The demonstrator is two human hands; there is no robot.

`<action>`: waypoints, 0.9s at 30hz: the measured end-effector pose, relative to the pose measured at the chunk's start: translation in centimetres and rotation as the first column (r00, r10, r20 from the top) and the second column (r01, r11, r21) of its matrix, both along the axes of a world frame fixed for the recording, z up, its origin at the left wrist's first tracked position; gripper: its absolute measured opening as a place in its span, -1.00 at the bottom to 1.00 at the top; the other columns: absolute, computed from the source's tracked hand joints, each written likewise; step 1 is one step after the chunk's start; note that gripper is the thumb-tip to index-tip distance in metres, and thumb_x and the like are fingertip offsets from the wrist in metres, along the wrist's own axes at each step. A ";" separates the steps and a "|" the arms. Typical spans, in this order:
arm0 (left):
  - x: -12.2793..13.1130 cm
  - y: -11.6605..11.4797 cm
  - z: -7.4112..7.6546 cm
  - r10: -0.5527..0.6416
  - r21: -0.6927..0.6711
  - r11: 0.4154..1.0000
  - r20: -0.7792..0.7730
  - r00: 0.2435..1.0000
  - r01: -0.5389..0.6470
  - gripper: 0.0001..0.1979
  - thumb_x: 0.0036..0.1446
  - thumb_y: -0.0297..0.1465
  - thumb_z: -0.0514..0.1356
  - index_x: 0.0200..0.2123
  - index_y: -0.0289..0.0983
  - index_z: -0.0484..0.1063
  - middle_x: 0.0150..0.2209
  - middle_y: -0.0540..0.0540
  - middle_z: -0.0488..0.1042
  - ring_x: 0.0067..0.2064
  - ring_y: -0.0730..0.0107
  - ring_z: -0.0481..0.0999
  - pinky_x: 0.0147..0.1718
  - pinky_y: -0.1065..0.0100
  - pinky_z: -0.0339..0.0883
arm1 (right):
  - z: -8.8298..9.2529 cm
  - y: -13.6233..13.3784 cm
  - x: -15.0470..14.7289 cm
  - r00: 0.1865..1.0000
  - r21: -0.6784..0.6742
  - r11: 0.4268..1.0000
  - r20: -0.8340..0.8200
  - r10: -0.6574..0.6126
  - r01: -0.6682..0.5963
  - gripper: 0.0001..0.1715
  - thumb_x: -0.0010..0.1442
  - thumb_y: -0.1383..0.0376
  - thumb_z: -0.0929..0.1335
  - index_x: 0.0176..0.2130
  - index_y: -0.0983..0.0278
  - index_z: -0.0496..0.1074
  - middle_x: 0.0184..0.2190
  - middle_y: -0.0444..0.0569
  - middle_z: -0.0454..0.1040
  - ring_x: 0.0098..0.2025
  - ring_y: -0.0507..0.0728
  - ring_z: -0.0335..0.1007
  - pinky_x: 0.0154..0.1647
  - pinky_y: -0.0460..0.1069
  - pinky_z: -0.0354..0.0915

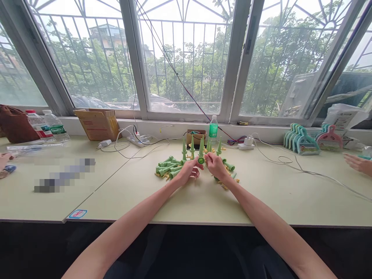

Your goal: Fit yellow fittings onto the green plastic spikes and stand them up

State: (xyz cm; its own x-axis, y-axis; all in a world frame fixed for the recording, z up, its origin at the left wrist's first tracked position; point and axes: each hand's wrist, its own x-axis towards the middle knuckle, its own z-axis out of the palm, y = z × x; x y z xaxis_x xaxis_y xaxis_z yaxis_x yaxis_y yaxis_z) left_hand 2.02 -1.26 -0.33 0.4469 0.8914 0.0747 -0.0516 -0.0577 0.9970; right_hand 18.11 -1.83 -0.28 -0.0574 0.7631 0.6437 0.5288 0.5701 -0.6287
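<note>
My left hand [188,170] is closed around a green plastic watering spike [200,160], its round open end facing me. Close against it, my right hand [215,166] has its fingers pinched together; whatever is between them is too small to make out. Several more green spikes [184,150] stand upright behind my hands, points up, with small yellow valves at their sides. A pile of loose green spikes [167,169] lies left of my left hand. More spikes and yellow valve pieces [224,186] lie beside and partly under my right hand.
A small brown box [193,136] and a green-labelled bottle [213,127] stand behind the spikes. Power strips [139,140] and white cables run along the back. Small dustpans [303,143] stand at right. Other people's hands [359,163] show at both edges. A cardboard box [97,126] stands back left.
</note>
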 end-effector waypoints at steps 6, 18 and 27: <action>-0.1 0.0 0.3 0.022 0.120 0.993 -0.027 0.999 -0.019 -0.58 0.05 -0.02 0.21 -0.37 -0.28 0.26 -0.63 0.07 0.27 -0.64 0.52 0.32 -0.68 0.47 0.18 | 0.0 0.1 0.1 1.000 -0.019 1.000 0.014 0.008 -0.008 -0.58 0.29 0.13 0.15 -0.55 0.23 0.07 -0.66 -0.18 0.17 -0.57 0.01 0.00 -0.50 -0.07 0.01; -0.2 0.4 -0.4 0.106 0.432 0.900 -0.099 0.989 -0.053 -0.65 0.03 -0.14 0.24 -0.28 -0.26 0.26 -0.19 -0.07 0.38 -0.62 0.66 0.34 -0.74 0.51 0.17 | -0.4 0.6 0.3 0.998 -0.016 1.000 0.068 -0.016 0.017 -0.57 0.28 0.15 0.15 -0.57 0.23 0.00 -0.66 -0.19 0.07 -0.57 0.00 -0.08 -0.52 -0.05 -0.07; -0.1 1.3 -1.4 0.224 0.622 0.778 -0.146 0.964 -0.087 -0.78 0.12 -0.28 0.17 -0.18 -0.23 0.32 -0.19 -0.05 0.35 -0.60 0.69 0.31 -0.65 0.51 0.26 | -0.6 0.8 0.2 0.996 -0.012 0.998 0.067 -0.063 0.064 -0.58 0.26 0.16 0.18 -0.57 0.24 0.02 -0.67 -0.20 0.08 -0.56 0.00 -0.08 -0.50 -0.06 -0.05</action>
